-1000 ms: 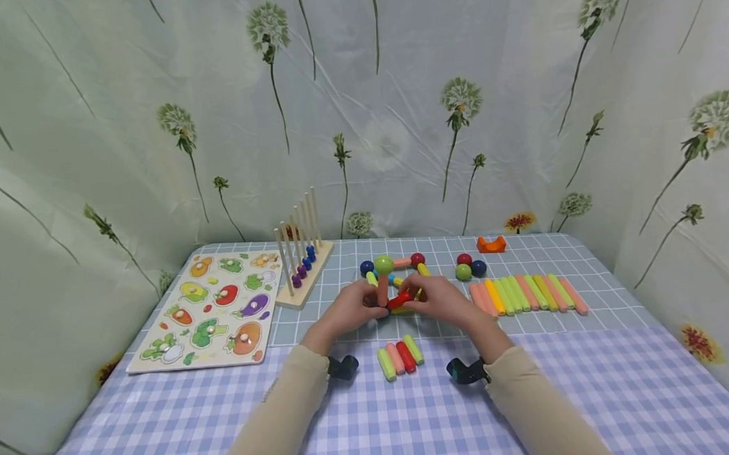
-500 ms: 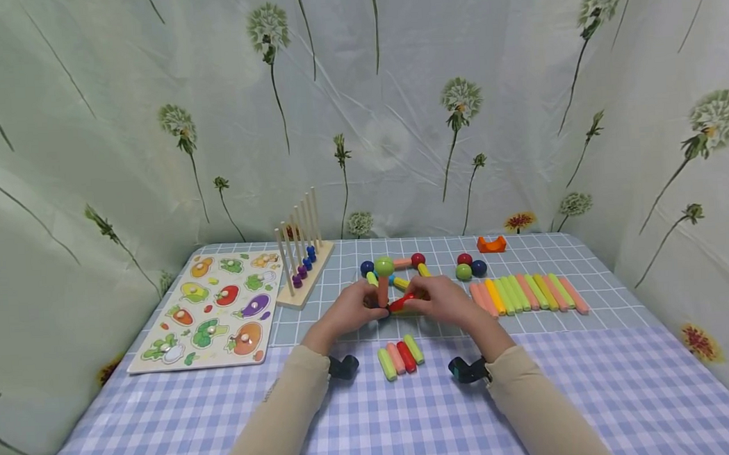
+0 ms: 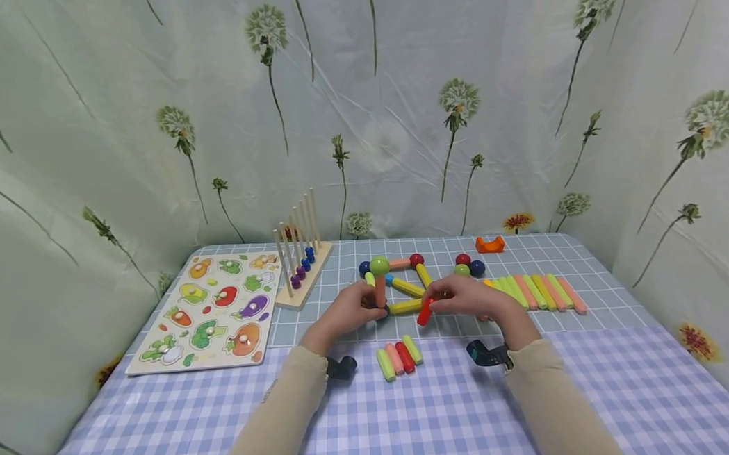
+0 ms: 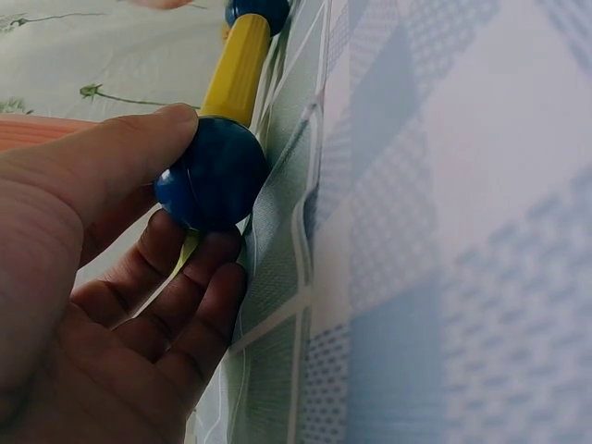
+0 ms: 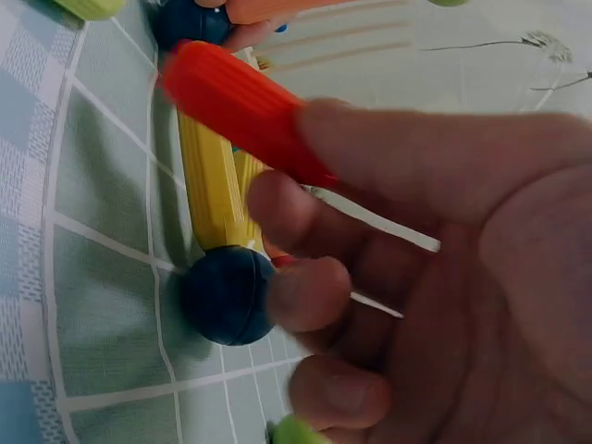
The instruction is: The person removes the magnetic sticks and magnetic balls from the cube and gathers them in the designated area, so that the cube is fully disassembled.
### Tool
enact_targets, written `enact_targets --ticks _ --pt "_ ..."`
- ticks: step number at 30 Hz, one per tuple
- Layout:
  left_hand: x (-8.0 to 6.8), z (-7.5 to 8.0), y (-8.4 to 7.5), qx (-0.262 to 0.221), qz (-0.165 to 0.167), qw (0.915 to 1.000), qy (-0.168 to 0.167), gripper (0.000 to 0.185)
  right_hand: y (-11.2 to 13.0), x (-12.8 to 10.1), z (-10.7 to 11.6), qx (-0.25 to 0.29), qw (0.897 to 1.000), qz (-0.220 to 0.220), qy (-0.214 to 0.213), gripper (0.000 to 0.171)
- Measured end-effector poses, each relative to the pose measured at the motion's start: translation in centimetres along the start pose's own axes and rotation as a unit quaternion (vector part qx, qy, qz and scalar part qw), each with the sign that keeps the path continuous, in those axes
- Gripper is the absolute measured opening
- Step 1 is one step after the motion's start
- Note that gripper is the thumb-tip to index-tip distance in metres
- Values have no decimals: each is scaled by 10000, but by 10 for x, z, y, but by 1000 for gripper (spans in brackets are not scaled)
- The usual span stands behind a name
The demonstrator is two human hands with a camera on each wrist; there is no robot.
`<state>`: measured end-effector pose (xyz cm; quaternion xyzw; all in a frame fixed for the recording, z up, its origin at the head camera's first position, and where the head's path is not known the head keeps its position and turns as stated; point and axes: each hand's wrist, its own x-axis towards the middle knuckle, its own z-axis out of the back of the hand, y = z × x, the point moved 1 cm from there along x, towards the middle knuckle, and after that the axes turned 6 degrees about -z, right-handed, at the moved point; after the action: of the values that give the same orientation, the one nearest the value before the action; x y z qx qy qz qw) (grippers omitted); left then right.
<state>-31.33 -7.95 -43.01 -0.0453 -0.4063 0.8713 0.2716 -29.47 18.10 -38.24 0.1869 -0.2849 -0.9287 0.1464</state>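
A stick-and-ball structure (image 3: 399,284) stands mid-table, with a green ball (image 3: 378,265) on top of an upright orange stick (image 3: 380,292). My left hand (image 3: 369,309) grips the blue ball (image 4: 213,176) at the structure's near left corner, thumb on top and fingers under it. A yellow stick (image 4: 239,69) runs on from that ball. My right hand (image 3: 437,305) pinches a red stick (image 3: 425,312) between thumb and fingers, held at a slant just off the near right corner. In the right wrist view the red stick (image 5: 240,106) lies above a yellow stick (image 5: 211,190) and another blue ball (image 5: 227,294).
A row of several coloured sticks (image 3: 534,291) lies to the right, with three balls (image 3: 467,266) and an orange piece (image 3: 489,245) behind it. Several short sticks (image 3: 399,356) lie near me. A vegetable puzzle board (image 3: 213,310) and a wooden rod rack with beads (image 3: 300,259) are on the left.
My right hand has drawn the red stick away from the orange upright, to the right and slightly down. The left hand has stayed on the corner ball.
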Motion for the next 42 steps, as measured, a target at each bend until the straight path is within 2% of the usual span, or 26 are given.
enact_targets --ticks 5,9,18,23,38,42 --pt "1 1 0 0 -17 10000 10 16 -1 -1 -4 -359 9954 -14 888 10" --pt "0 0 -1 -14 36 10000 19 16 0 1 -10 -472 9915 110 1208 10" --pt "0 -1 -2 0 87 10000 16 14 5 7 -23 -547 9889 68 1379 15" --pt "0 -1 -1 -9 90 10000 14 14 9 9 -27 -487 9897 112 1343 12" --pt "-2 1 -3 45 -10 10000 -20 14 18 10 -39 246 9840 -60 1762 13" --pt "-1 1 -2 42 52 10000 0 13 21 11 -41 361 9833 -88 1783 13"
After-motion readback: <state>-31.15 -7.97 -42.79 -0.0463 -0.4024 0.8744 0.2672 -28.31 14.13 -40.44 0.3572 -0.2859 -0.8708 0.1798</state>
